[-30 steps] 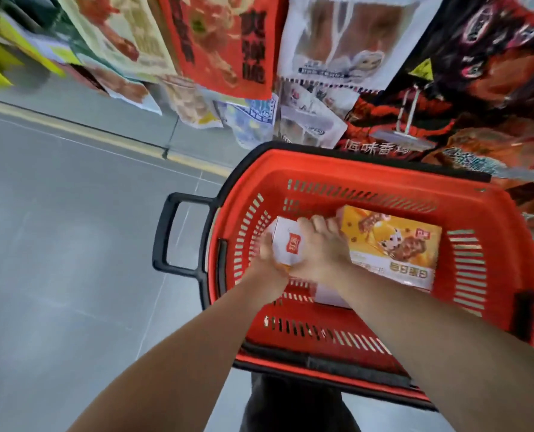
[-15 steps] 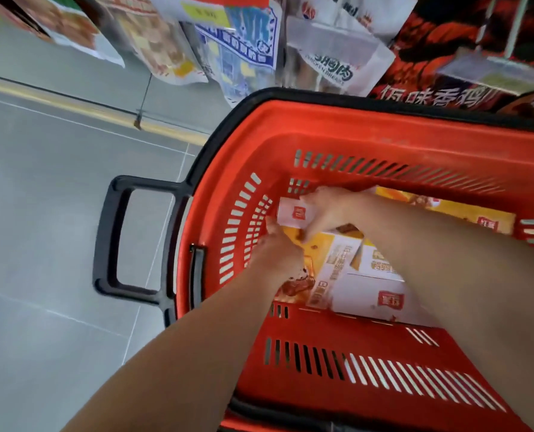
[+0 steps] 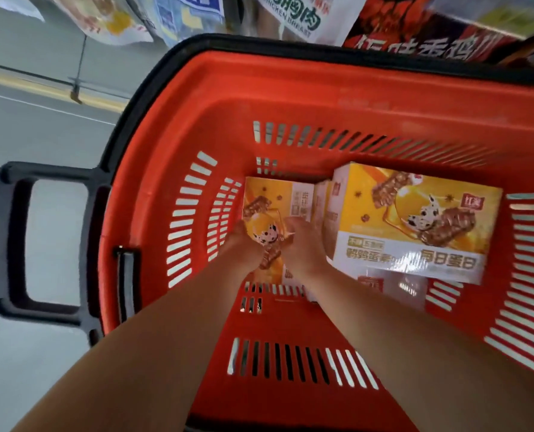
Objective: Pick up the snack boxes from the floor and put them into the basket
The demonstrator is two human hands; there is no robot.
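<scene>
One snack box [image 3: 276, 207] sat at the left end of the red basket [image 3: 197, 88], with the fingers of the left hand [image 3: 240, 247] and right hand [image 3: 303, 244] gripping its near end. A second box [image 3: 415, 222] lay beside it, on top of a third box [image 3: 393, 285]. The visible floor [image 3: 41, 135] showed none, so the task was probably nearly finished.

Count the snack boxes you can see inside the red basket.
3. The left box is held by the left hand and right hand; the right box lies on the mostly covered lower box. Others may be hidden.
</scene>
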